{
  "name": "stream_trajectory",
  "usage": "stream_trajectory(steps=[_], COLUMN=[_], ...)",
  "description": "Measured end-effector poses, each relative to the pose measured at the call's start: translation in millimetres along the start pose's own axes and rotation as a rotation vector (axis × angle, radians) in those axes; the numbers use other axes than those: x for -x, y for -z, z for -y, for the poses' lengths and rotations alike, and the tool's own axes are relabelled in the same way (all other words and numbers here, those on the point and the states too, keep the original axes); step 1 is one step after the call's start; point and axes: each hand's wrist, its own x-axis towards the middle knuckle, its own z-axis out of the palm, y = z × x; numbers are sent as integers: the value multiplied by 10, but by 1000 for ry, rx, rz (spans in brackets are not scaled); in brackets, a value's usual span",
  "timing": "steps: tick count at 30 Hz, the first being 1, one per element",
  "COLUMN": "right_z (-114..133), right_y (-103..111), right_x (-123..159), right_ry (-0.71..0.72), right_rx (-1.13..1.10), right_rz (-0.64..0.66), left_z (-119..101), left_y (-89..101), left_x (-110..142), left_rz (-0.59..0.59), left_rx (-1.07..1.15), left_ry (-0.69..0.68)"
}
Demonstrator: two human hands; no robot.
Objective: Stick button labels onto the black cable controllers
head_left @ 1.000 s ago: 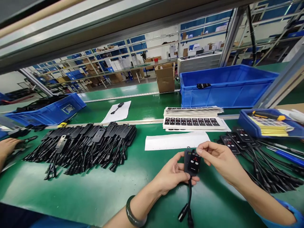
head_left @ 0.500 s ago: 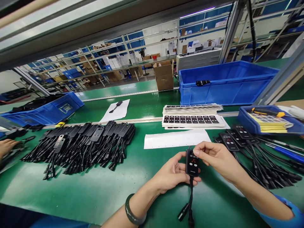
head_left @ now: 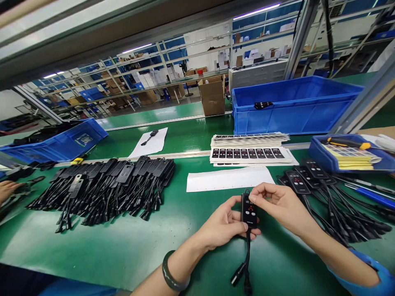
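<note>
I am holding a black controller (head_left: 247,224) in my left hand (head_left: 226,224), just above the green bench (head_left: 123,255) and in front of me. My left thumb is pressing on its lower front edge while the fingers are curling behind it. My right hand (head_left: 279,201) is pinching the upper right corner of the black label (head_left: 251,213) between thumb and forefinger; the fingertips are hiding that corner. The label is lying over the controller's face, showing its red marks and 2 white ovals. The cable (head_left: 248,246) is hanging straight down and splitting into 2 ends.

Beyond my hands a white paper strip (head_left: 228,179) is lying flat, and behind it label sheets (head_left: 247,153) are sitting in a stack. To my right, labelled controllers (head_left: 298,182) are resting in a heap, near a small blue tray (head_left: 321,160) holding a yellow-and-black tool (head_left: 348,143). To my left, a wide pile of controllers (head_left: 125,174) is spreading across the bench. At the far left edge, a co-worker's hand (head_left: 8,190) is showing; I cannot tell what its fingers are doing.
</note>
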Motion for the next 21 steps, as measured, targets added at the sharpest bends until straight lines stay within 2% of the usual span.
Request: stream_trajectory(steps=[7, 21], right_z=[-58, -71], right_y=[-37, -46], right_x=[20, 35], right_ry=[13, 14], right_rx=[152, 241], right_rz=[-94, -136], left_z=[11, 38], left_y=[-8, -11], left_x=[-20, -32], left_rz=[0, 1], left_rx=[-8, -37], left_ry=[2, -26])
